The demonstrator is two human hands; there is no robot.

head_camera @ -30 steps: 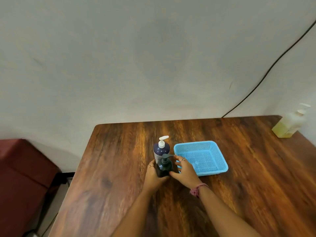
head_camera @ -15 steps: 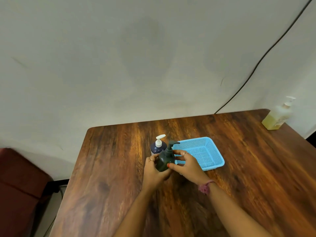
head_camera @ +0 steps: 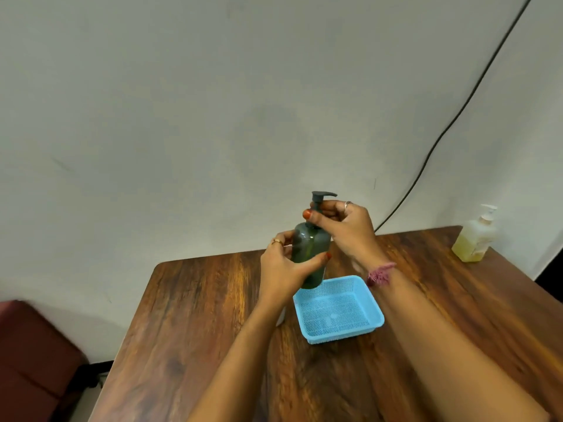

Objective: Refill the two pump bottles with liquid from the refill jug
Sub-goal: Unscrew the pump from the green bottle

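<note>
**Dark pump bottle held upright above the tabletop, both hands engaged**

Containers: The dark green pump bottle (head_camera: pixel 310 254) is lifted clear of the tabletop (head_camera: pixel 195 315), above the far left corner of the blue basket (head_camera: pixel 338 309). Its translucent body shows no liquid level that can be judged. The basket sits on the tabletop and holds nothing visible on its mesh floor. A clear pump bottle of yellow liquid (head_camera: pixel 473 239) stands at the far right corner of the tabletop, roughly half full. A pale object is partly visible under the left forearm; it cannot be identified.

Materials and shapes: The dark bottle is smooth, glossy plastic, cylindrical with rounded shoulders, topped by a dark pump head. The basket is rectangular, perforated plastic with a solid rim. The tabletop is dark wood grain with a rounded corner.

Orientation: The dark bottle's long axis is close to vertical, pump uppermost, nozzle pointing right.

Grip: The left hand (head_camera: pixel 283 269) wraps the bottle body, thumb across the front. The right hand (head_camera: pixel 344 226) pinches the pump collar at the neck, fingers curled round it.
</note>
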